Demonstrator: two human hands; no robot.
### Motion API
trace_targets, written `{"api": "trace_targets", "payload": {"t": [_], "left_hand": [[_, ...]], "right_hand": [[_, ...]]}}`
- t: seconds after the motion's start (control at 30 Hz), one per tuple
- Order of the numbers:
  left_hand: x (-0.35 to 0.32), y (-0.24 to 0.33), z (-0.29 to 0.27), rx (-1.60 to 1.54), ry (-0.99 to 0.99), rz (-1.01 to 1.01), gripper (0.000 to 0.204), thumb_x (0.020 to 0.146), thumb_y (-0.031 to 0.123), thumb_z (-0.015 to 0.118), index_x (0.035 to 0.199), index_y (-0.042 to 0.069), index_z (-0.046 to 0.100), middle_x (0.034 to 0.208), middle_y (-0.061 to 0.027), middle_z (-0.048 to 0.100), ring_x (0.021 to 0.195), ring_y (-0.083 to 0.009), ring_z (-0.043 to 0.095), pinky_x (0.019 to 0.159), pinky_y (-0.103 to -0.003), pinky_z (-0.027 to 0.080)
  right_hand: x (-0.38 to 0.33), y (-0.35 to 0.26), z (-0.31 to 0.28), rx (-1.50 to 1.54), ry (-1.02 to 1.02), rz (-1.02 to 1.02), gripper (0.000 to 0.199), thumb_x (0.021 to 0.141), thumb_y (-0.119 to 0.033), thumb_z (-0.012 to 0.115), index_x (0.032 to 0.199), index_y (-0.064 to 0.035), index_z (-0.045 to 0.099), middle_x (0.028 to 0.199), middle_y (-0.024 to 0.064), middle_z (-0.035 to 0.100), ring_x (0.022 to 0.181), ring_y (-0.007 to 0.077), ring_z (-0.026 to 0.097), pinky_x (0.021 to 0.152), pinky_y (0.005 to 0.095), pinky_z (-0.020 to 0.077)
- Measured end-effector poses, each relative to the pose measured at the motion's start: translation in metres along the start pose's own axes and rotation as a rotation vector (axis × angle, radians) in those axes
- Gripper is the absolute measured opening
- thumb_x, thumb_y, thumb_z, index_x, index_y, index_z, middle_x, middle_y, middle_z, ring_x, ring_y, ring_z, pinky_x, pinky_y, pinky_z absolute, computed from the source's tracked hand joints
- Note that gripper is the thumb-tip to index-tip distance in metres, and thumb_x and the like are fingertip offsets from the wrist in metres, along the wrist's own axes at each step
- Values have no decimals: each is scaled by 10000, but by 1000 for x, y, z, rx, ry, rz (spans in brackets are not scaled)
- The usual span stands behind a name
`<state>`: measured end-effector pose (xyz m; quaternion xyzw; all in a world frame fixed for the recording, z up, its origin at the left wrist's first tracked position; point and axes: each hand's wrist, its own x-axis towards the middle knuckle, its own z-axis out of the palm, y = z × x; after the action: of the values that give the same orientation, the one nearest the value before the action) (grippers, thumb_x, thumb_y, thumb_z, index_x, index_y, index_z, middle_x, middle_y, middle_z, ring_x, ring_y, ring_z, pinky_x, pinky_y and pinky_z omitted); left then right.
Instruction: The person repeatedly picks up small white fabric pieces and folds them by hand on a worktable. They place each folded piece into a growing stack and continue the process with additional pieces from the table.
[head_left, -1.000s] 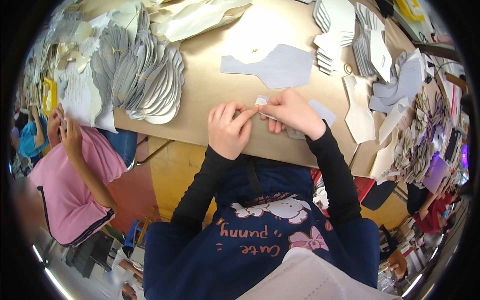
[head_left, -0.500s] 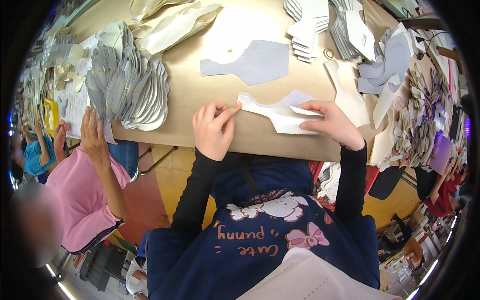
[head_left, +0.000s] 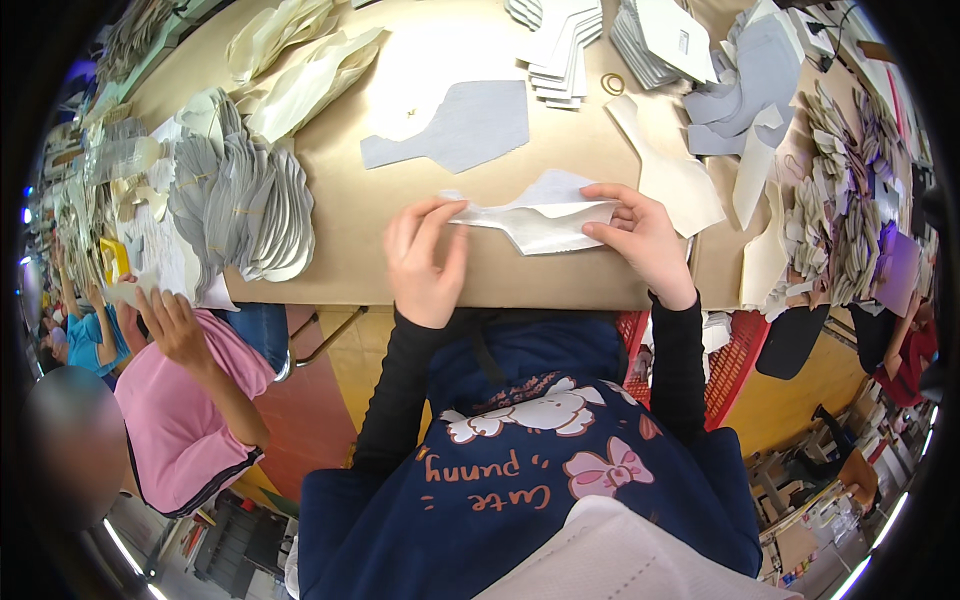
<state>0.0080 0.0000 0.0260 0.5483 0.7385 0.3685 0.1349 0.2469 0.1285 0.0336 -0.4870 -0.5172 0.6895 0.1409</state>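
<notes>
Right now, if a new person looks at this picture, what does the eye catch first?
First, the two hands at the table's near edge: the left hand and right hand hold a white cut piece stretched between them. Just beyond lies a flat grey cut piece. At the left, a fanned stack of grey pieces stands out, with a person in a pink shirt beside it.

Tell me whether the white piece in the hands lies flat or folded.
Folded: the white piece shows doubled layers, its upper flap raised, pinched between left hand and right hand.

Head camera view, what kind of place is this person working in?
Probably a shoe or leather-goods workshop. Both hands hold a white cut piece on a brown worktable, with stacked grey cut pieces alongside and a co-worker in pink nearby.
</notes>
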Motion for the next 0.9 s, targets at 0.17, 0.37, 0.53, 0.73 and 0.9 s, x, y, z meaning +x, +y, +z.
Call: {"api": "trace_targets", "payload": {"t": [0.17,0.37,0.53,0.73,0.9], "left_hand": [[35,29,32,-305,-306,75,559,853,118,731,1379,134,541,1117,-70,678,1080,-268,617,951,-389,448],[65,34,59,-387,-543,-47,472,859,142,740,1306,126,589,861,-20,703,823,-210,658,879,-362,455],[68,36,62,-319,-563,-82,474,835,137,764,1283,134,608,816,4,692,775,-177,622,850,-336,443],[68,45,66,-183,-544,-93,489,805,167,803,1260,137,627,770,29,673,719,-157,563,817,-330,430],[69,49,70,-194,-528,-169,517,779,190,832,1252,138,632,759,34,668,686,-132,534,780,-319,413]], "right_hand": [[-4,-1,1,20,-16,22,441,892,15,704,1321,-6,602,913,14,680,785,52,634,704,189,507],[-22,13,23,118,293,-120,468,897,2,718,1336,3,556,882,46,673,759,83,661,661,209,531],[-37,31,45,26,518,-267,263,877,2,743,1124,12,655,876,93,702,718,129,690,653,257,569],[-39,36,47,-130,559,-349,103,878,-6,723,973,30,736,884,122,712,657,191,674,598,295,527],[-40,36,47,-130,550,-332,103,873,-14,721,965,22,749,859,124,714,638,215,661,586,295,510]]}}
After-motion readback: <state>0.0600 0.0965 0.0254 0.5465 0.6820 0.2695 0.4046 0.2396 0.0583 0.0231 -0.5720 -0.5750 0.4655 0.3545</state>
